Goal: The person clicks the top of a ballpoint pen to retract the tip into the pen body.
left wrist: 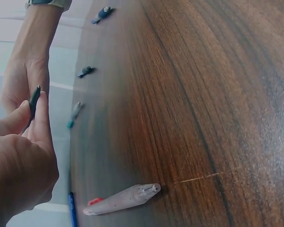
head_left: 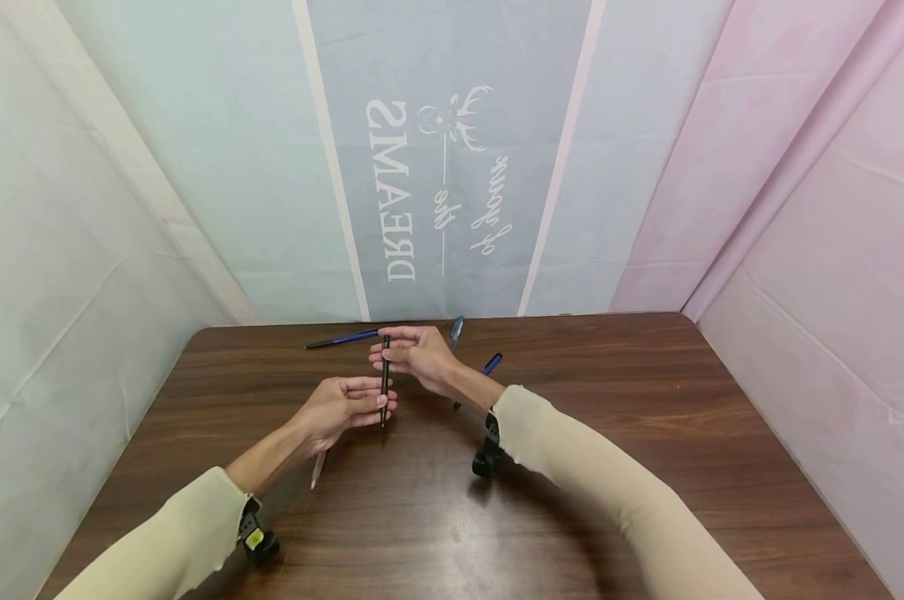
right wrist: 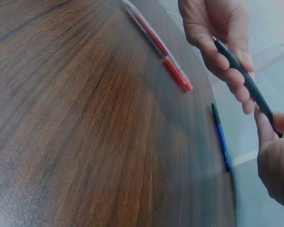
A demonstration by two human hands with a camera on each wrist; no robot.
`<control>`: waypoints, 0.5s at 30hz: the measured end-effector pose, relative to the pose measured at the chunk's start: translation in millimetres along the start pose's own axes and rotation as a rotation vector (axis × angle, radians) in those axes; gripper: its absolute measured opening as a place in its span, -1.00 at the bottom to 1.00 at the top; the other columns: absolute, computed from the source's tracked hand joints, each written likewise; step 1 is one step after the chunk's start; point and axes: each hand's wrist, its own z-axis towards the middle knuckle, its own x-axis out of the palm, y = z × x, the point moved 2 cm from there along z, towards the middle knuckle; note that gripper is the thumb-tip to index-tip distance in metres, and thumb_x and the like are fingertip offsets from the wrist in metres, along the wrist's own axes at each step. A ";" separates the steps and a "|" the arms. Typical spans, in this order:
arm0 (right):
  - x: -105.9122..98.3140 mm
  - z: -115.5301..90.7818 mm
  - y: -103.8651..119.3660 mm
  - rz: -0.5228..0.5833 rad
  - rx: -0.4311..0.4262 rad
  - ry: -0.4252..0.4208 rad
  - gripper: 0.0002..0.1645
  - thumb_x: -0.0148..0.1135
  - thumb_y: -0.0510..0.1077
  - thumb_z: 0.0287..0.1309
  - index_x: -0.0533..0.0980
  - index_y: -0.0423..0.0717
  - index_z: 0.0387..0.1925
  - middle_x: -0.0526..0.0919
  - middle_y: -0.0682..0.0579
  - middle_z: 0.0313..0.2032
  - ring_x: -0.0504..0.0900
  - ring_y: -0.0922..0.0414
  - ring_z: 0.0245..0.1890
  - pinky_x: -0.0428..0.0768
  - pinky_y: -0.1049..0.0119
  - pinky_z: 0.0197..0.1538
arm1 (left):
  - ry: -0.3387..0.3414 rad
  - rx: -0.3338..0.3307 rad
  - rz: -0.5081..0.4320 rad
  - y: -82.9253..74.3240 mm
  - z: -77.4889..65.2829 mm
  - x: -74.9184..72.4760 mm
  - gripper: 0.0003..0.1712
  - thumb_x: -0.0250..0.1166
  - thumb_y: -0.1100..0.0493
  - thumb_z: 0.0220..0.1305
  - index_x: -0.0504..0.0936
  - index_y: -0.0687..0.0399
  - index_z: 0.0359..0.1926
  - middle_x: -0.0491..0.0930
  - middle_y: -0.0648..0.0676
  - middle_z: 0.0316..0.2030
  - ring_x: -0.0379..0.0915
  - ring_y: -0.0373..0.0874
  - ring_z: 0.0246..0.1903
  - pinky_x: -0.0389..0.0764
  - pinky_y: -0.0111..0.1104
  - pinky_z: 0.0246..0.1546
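Note:
Both hands hold one black pen [head_left: 385, 367] above the table, its tip pointing toward the person in the head view. My left hand [head_left: 339, 412] pinches the tip end between thumb and fingers. At the other end, my right hand [head_left: 422, 358] pinches the pen with thumb and fingers. In the right wrist view the dark pen [right wrist: 241, 71] slants between the two hands. Below the left hand lies a clear pen with red parts [right wrist: 158, 45], partly hidden by that hand in the head view.
On the brown wooden table [head_left: 609, 433] lie a blue pen with a dark end [head_left: 342, 339] at the back left, a light-blue capped pen [head_left: 456, 329] behind the right hand, and another blue pen [head_left: 491, 363] partly behind the right wrist. Fabric walls [head_left: 272, 167] enclose the back and sides.

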 end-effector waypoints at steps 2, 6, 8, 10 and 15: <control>0.3 -1.2 0.2 -0.006 -0.008 -0.001 -0.47 0.18 -0.55 0.39 0.49 -0.40 0.36 0.72 -0.42 0.07 0.80 -0.12 0.03 0.62 -0.10 0.31 | 0.000 0.002 -0.001 0.7 0.0 0.5 -0.46 0.22 0.46 0.51 0.33 0.69 0.38 0.76 0.33 0.02 0.77 -0.10 -0.08 0.75 -0.24 0.08; 0.7 -3.0 -0.2 -0.032 -0.021 -0.002 -0.50 0.19 -0.55 0.38 0.51 -0.42 0.32 0.72 -0.42 0.06 0.80 -0.13 0.03 0.65 -0.07 0.28 | 0.002 0.006 0.004 2.0 -1.3 1.1 -0.45 0.22 0.47 0.50 0.32 0.69 0.39 0.76 0.33 0.02 0.77 -0.10 -0.08 0.76 -0.25 0.07; 0.9 -3.6 -0.6 -0.042 -0.021 -0.004 -0.51 0.20 -0.54 0.38 0.52 -0.42 0.31 0.72 -0.42 0.05 0.80 -0.13 0.03 0.66 -0.06 0.27 | 0.003 0.008 0.010 2.7 -2.1 1.2 -0.45 0.22 0.46 0.51 0.32 0.69 0.39 0.75 0.33 0.03 0.77 -0.10 -0.08 0.76 -0.25 0.07; 1.0 -4.1 -1.1 -0.047 -0.021 -0.008 -0.52 0.20 -0.54 0.38 0.53 -0.41 0.30 0.72 -0.41 0.05 0.80 -0.14 0.03 0.65 -0.07 0.28 | 0.005 0.010 0.014 3.6 -2.7 1.2 -0.45 0.22 0.46 0.51 0.32 0.69 0.39 0.75 0.33 0.03 0.77 -0.11 -0.08 0.76 -0.25 0.07; 1.5 -6.0 -2.6 -0.051 -0.027 -0.015 -0.51 0.20 -0.55 0.38 0.52 -0.42 0.31 0.73 -0.41 0.04 0.79 -0.16 0.04 0.64 -0.10 0.29 | 0.009 0.014 0.020 6.0 -3.4 0.8 -0.45 0.23 0.44 0.51 0.33 0.68 0.39 0.75 0.33 0.04 0.77 -0.10 -0.07 0.75 -0.25 0.08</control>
